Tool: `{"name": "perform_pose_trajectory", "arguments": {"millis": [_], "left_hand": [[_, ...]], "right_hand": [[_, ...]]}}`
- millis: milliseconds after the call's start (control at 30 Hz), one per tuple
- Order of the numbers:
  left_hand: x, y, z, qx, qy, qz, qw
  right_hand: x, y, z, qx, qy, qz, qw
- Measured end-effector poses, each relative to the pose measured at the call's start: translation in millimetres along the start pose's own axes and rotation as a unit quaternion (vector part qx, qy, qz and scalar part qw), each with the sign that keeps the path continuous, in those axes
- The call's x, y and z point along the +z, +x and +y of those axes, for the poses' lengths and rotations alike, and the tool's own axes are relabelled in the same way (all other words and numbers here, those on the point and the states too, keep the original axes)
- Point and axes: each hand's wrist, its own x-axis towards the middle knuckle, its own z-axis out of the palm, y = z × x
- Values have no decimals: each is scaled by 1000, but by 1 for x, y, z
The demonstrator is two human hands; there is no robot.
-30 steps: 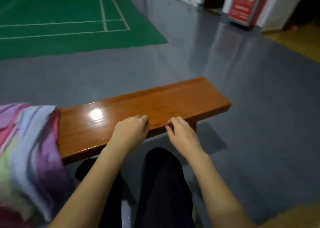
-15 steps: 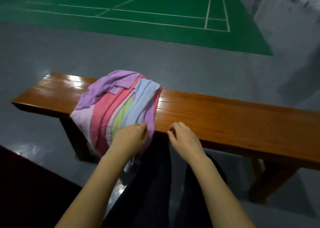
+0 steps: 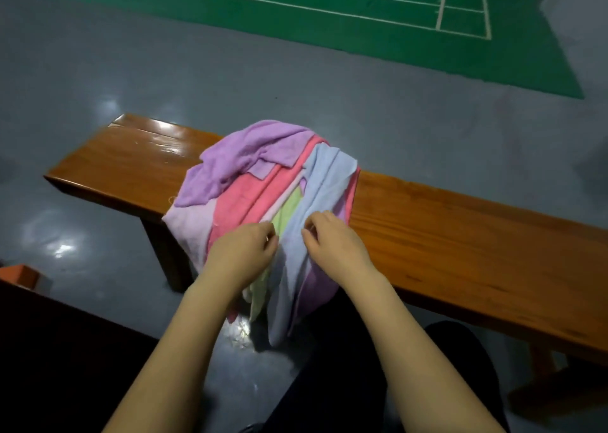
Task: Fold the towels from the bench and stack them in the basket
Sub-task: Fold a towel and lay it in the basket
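A heap of towels in purple, pink, lime green and pale blue lies across the wooden bench and hangs over its near edge. Both of my hands are on the front of the heap, where the pale blue towel drapes down. My left hand has its fingers curled at that towel's left edge, beside the green one. My right hand pinches the blue cloth a little to the right, and folds run up from its fingertips. No basket can be made out.
Grey glossy floor surrounds the bench, with a green court mat beyond. An orange corner of some object shows at the left edge above a dark surface. My dark-clothed legs are below the bench edge.
My view swung left along the bench, bringing the towel heap to the centre. Both hands, which hovered at the bare bench edge, now rest on the heap's front.
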Motion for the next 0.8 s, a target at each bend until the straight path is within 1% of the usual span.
{"name": "perform_pose_trajectory", "arguments": {"millis": [100, 200, 267, 367, 433, 467, 533, 600, 733, 800], "left_hand": [[-19, 30, -19, -18, -14, 40, 999], [-37, 65, -42, -24, -25, 125, 992], [-41, 86, -55, -39, -33, 156, 986], [-34, 110, -67, -81, -35, 146, 985], [-21, 120, -71, -95, -46, 117, 987], [-13, 122, -73, -93, -59, 106, 988], [-1, 122, -76, -91, -88, 113, 986], [5, 122, -83, -102, -115, 135, 979], [-2, 122, -88, -99, -143, 150, 973], [-12, 120, -81, -85, -139, 184, 969]], "right_hand": [[-4, 37, -13, -12, -10, 7, 1000], [-5, 82, -25, -26, -11, 15, 999], [-3, 111, -33, -37, -9, 24, 999], [8, 148, -45, -68, 0, 13, 998], [20, 161, -52, -81, -12, -27, 996], [29, 165, -53, -84, -38, -42, 995], [44, 167, -50, -85, -92, -32, 992], [54, 167, -48, -76, -102, 8, 992], [57, 171, -48, -61, -68, 27, 995], [48, 170, -52, -50, 14, 40, 998]]}}
